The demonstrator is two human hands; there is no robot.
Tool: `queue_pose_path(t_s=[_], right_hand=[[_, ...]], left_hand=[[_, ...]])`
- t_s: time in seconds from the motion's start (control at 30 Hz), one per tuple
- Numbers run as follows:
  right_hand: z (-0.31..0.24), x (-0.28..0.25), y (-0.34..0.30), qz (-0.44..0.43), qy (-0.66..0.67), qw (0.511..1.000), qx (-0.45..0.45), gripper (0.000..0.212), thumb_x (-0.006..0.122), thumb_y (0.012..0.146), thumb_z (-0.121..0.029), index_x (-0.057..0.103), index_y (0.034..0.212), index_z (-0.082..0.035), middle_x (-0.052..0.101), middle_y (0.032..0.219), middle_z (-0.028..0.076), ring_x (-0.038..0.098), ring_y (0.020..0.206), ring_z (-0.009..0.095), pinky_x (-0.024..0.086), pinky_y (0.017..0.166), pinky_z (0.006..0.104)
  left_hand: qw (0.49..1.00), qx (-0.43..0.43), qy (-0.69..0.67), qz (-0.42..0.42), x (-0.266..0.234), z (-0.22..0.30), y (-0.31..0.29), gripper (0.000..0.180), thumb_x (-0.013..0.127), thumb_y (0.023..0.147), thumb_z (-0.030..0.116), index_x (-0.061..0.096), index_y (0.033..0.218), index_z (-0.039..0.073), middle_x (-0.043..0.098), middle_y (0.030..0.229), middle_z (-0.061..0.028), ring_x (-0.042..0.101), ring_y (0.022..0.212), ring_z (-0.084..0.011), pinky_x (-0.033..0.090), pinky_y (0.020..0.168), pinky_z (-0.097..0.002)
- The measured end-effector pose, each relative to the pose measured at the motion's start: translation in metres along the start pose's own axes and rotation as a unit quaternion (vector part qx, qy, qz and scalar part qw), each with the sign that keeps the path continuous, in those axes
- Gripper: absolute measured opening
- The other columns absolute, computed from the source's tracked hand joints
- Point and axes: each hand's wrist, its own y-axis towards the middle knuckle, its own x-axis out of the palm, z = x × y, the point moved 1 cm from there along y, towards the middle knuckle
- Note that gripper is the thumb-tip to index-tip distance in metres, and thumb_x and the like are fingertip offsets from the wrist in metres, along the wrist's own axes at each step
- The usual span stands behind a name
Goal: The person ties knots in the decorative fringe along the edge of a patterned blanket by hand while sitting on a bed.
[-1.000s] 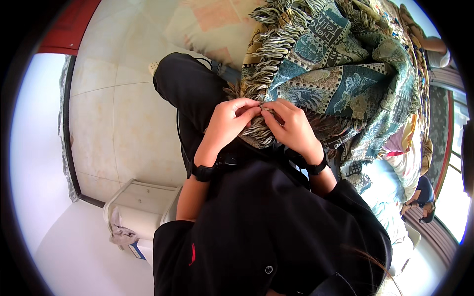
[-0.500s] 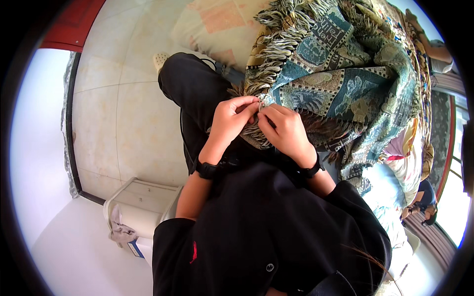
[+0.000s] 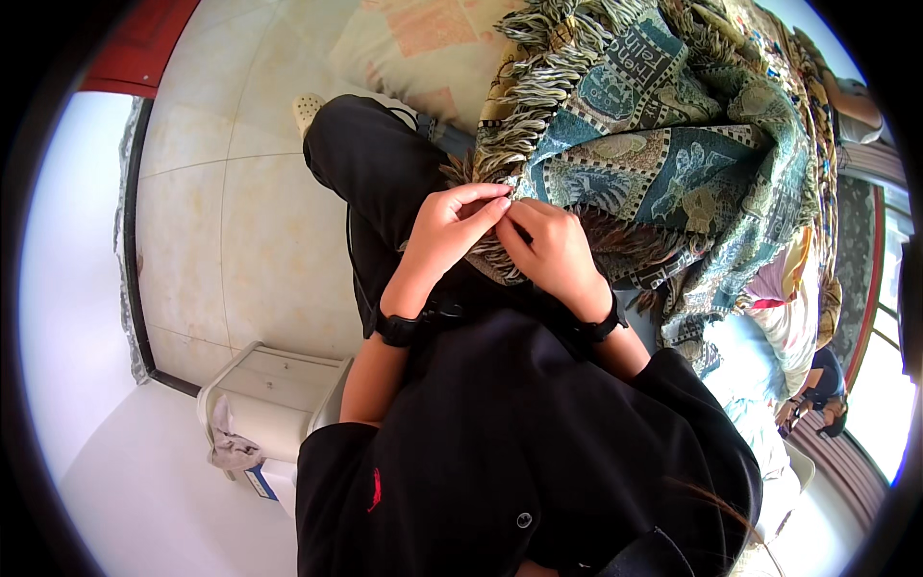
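A woven blanket (image 3: 663, 163) with green, beige and dark patterned squares lies bunched from my lap out to the right. Thick twisted fringe (image 3: 524, 115) runs down its left edge. My left hand (image 3: 450, 223) pinches the fringe near the blanket's corner, thumb and forefinger together. Right beside it, my right hand (image 3: 551, 248) pinches the same spot, its fingers curled and the fingertips meeting those of the left. The strands between the fingertips are mostly hidden. Each wrist wears a black band.
A bed with a pale, orange-patched cover (image 3: 413, 58) is ahead. To the lower left stands a white cabinet (image 3: 279, 385) with a grey cloth (image 3: 231, 442) on it. Pale floor tiles (image 3: 279, 231) spread on the left. Another person (image 3: 822, 389) is at the far right.
My hands have stayed at the fringe corner with small finger movements. The right fingertips have come closer against the left ones. The view has shifted slightly.
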Motion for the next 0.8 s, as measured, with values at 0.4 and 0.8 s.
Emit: queue_pose_path(t_s=[0.4, 0.8], right_hand=[[0.006, -0.018, -0.002, 0.004, 0.137, 0.977, 0.163, 0.017, 0.069, 0.084, -0.016, 0.058, 0.083, -0.003, 0.051, 0.066, -0.001, 0.042, 0.055, 0.005, 0.034, 0.049, 0.0226], [0.004, -0.014, 0.001, -0.010, 0.145, 0.966, 0.214, 0.027, 0.072, 0.081, -0.020, 0.065, 0.100, -0.002, 0.065, 0.071, 0.012, 0.062, 0.058, 0.014, 0.047, 0.051, 0.0262]], left_hand=[[0.996, 0.042, 0.073, 0.009, -0.003, -0.006, 0.001, 0.024, 0.063, 0.088, 0.011, 0.065, 0.107, -0.003, 0.069, 0.087, -0.0049, 0.058, 0.077, -0.0035, 0.047, 0.068, -0.0194], [0.994, 0.073, 0.072, 0.026, -0.001, -0.007, 0.002, 0.023, 0.063, 0.089, 0.012, 0.066, 0.105, -0.004, 0.069, 0.089, -0.0055, 0.059, 0.078, -0.0049, 0.047, 0.068, -0.0198]])
